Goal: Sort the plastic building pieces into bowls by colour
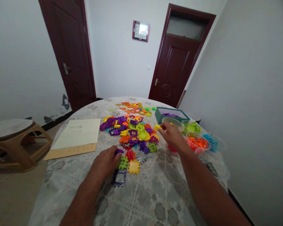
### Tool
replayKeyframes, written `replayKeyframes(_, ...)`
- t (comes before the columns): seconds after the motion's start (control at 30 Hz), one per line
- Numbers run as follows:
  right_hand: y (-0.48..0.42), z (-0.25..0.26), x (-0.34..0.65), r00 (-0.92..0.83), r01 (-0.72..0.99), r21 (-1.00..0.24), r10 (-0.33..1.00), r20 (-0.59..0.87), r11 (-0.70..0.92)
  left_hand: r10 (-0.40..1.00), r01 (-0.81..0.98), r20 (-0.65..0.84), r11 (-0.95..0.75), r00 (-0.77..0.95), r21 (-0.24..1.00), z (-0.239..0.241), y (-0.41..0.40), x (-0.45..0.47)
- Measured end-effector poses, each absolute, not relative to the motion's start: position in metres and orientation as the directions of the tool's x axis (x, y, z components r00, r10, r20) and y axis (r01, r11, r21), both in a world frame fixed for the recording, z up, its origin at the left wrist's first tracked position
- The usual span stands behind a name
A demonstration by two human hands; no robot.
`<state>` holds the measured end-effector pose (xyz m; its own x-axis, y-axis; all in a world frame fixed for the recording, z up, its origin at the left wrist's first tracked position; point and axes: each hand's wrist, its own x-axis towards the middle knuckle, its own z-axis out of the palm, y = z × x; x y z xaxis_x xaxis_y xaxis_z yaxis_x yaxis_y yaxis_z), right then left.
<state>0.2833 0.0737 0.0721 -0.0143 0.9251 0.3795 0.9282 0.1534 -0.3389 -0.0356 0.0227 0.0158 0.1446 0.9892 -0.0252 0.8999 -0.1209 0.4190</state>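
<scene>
My right hand [171, 134] pinches a small yellow building piece [158, 127] above the table, right of the big mixed pile and close to a clear round tub [173, 123]. My left hand [105, 163] is closed around a purple building piece [119, 151] at the near left edge of the pile; its fingertips are partly hidden. Beside that hand lie a green square piece [123, 163], a yellow square panel [134, 167], a dark purple square frame [120, 178] and a red piece [130, 155]. The pile of interlocking pieces [143, 135] spreads beyond both hands.
Clear tubs at the right hold green pieces [191, 127], orange-red pieces [198, 142] and blue pieces [210, 142]. Behind them stands a green box [159, 116] with purple pieces inside. Cream paper [76, 133] lies at the left; a stool [21, 144] stands beyond the table edge.
</scene>
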Motion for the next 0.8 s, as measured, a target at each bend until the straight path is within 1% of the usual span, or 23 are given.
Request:
replayKeyframes(0.1,0.096,0.096,0.317,0.185,0.971,-0.217,0.877,0.444,-0.095,0.991,0.913,-0.041,-0.098,0.124,0.396,0.018,0.025,-0.035)
replayKeyframes(0.17,0.107,0.103,0.332,0.294,0.955,-0.180,0.846,0.446,-0.237,0.993,0.917,-0.044,-0.087,0.113,0.390,0.018,0.025,-0.034)
replayKeyframes(0.2,0.109,0.103,0.336,0.324,0.946,-0.179,0.833,0.448,-0.271,0.993,0.915,-0.044,-0.086,0.113,0.394,0.017,0.025,-0.034)
replayKeyframes(0.23,0.110,0.102,0.338,0.331,0.943,-0.192,0.826,0.456,-0.272,0.993,0.911,-0.039,-0.088,0.113,0.403,0.016,0.025,-0.035)
replayKeyframes(0.27,0.108,0.099,0.337,0.314,0.947,-0.214,0.825,0.469,-0.239,0.993,0.906,-0.034,-0.088,0.112,0.414,0.015,0.025,-0.035)
replayKeyframes(0.33,0.099,0.089,0.326,0.199,0.959,-0.273,0.855,0.480,-0.069,0.994,0.896,-0.013,-0.091,0.107,0.434,0.013,0.024,-0.037)
replayKeyframes(0.43,0.076,0.065,0.291,-0.117,0.883,-0.375,0.906,0.407,0.283,0.995,0.882,0.039,-0.097,0.089,0.462,0.011,0.022,-0.041)
replayKeyframes(0.5,0.061,0.046,0.261,-0.353,0.763,-0.427,0.867,0.353,0.485,0.996,0.875,0.064,-0.090,0.067,0.476,0.011,0.021,-0.042)
replayKeyframes(0.57,0.048,0.028,0.231,-0.526,0.651,-0.439,0.785,0.327,0.619,0.995,0.872,0.085,-0.088,0.053,0.481,0.012,0.020,-0.043)
replayKeyframes(0.63,0.040,0.013,0.207,-0.613,0.616,-0.415,0.738,0.281,0.670,0.993,0.873,0.108,-0.094,0.048,0.479,0.012,0.018,-0.044)
replayKeyframes(0.8,0.036,-0.006,0.182,-0.643,0.701,-0.293,0.754,0.135,0.650,0.985,0.871,0.157,-0.142,0.076,0.471,0.008,0.015,-0.048)
